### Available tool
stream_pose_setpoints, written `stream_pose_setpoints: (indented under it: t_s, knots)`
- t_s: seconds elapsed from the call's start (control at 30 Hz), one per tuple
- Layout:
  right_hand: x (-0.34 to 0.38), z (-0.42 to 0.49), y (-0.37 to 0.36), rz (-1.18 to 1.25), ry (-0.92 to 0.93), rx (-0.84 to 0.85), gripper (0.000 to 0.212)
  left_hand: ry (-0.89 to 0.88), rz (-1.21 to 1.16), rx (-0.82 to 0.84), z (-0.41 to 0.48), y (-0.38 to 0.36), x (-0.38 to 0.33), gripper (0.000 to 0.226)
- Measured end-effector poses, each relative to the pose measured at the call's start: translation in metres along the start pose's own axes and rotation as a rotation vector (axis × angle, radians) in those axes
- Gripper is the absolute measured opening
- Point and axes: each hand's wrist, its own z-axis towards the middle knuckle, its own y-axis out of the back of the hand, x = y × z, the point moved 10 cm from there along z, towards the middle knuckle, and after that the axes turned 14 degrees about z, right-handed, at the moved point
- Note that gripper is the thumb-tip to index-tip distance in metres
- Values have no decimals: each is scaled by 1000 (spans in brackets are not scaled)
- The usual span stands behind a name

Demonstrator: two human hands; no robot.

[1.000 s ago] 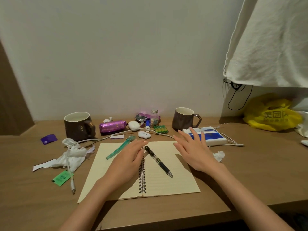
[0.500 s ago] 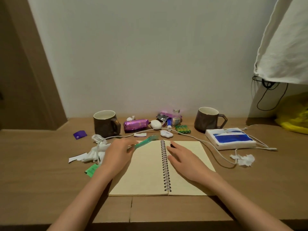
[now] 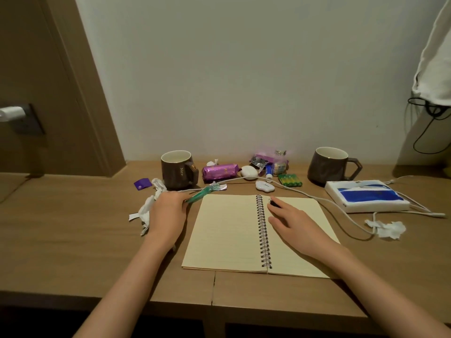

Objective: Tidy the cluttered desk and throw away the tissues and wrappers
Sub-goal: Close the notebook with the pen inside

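The left hand point(image 3: 168, 212) had its fingers curled round the end of a green pen point(image 3: 200, 194), just left of the open notebook point(image 3: 227, 235) and touching the crumpled tissues point(image 3: 147, 211) on the counter point(image 3: 73, 240). The right hand point(image 3: 294, 222) lay over a black pen point(image 3: 271, 203) on the right page; whether its fingers gripped it could not be told. Another tissue point(image 3: 388, 229) lay well to the right.

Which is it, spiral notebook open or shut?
Open: the spiral notebook lies flat, both pages spread either side of the coil, the right hand over its right page.
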Motion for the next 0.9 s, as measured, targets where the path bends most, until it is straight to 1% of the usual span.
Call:
stream_pose_setpoints:
  t_s: [0.2, 0.3, 0.47, 0.53, 0.6, 0.67, 0.77, 0.83, 0.9]
  knots:
    - [2, -7, -2, -8, -8, 44, 49, 67, 55, -3, 4, 0, 10, 32]
    - [2, -13, -2, -19, -6, 59, 50, 42, 89, -19, 4, -1, 7, 34]
    - [2, -21, 0, 10, -1, 79, 51, -26, 82, -63, 4, 6, -10, 32]
    - [2, -23, 0, 50, 3, 111, 49, -64, 123, -81, 5, 12, -26, 29]
    - [2, -26, 4, 132, 0, 131, 48, -131, 110, -88, 5, 19, -50, 27]
    - [0, -29, 16, 174, -16, 67, 48, -205, 66, -76, 6, 23, -79, 23]
    - [-7, -34, 34, 35, -73, -77, 41, -289, 37, 8, 9, 11, -123, 21]
    - [-16, -35, 37, -2, -154, -86, 35, -344, 4, 80, 9, 1, -151, 25]
    - [-24, -37, 39, 26, -215, -74, 27, -402, 0, 132, 7, -8, -176, 29]
